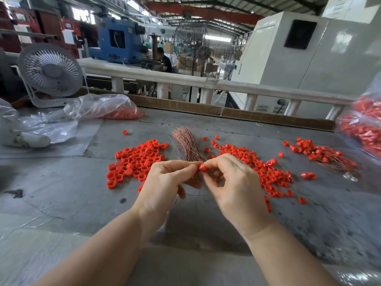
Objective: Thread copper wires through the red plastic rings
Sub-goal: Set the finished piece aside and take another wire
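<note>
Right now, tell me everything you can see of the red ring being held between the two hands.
The red ring is a small, short plastic cylinder, glossy and bright red like the loose ones around it. It is held above the grey table, pinched between the fingertips of the left hand and the right hand, just in front of the copper wire bundle. It sits tilted. Whether a wire already passes through it cannot be told.

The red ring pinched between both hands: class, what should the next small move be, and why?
Probably draw the thin wire through the red ring and set it on the right pile. Left hand and right hand both pinch it above the table; right-pile rings seem wired, but the held wire is hard to see.
</note>
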A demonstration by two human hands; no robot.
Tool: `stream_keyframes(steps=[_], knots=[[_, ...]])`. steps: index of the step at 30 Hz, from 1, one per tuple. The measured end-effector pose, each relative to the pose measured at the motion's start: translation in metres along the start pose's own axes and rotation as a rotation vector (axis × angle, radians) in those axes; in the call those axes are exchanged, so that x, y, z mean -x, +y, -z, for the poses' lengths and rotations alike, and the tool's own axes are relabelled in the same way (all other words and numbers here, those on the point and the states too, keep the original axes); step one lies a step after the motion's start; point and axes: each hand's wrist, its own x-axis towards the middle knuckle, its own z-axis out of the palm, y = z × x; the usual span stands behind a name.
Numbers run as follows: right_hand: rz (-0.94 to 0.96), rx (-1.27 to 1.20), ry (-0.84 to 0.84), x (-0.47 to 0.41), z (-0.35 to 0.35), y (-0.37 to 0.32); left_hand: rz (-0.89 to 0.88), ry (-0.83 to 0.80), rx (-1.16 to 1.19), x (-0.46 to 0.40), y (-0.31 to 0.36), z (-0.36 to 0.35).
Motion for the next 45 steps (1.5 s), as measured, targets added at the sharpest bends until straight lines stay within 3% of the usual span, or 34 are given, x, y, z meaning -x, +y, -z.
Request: stream_keyframes(steps=[17, 30, 36, 45], knots=[[0.085, 0.247, -0.046, 0.002, 0.001, -0.001, -0.056, -0.037, -0.104, 0.002, -0.002, -0.002], [0.071, -0.051, 0.024, 0.001, -0.004, 0.001, 0.137, -0.098, 0.270, -0.006, -0.005, 0.002], [-0.117, -0.205, 0.126, 0.002, -0.004, 0.003, 0.125, -0.099, 0.337, -0.006, -0.005, 0.000], [-0.144, -0.186, 0.129, 0.001, -0.007, 0.004, 0.029, -0.152, 0.313, -0.006, -0.005, 0.000]])
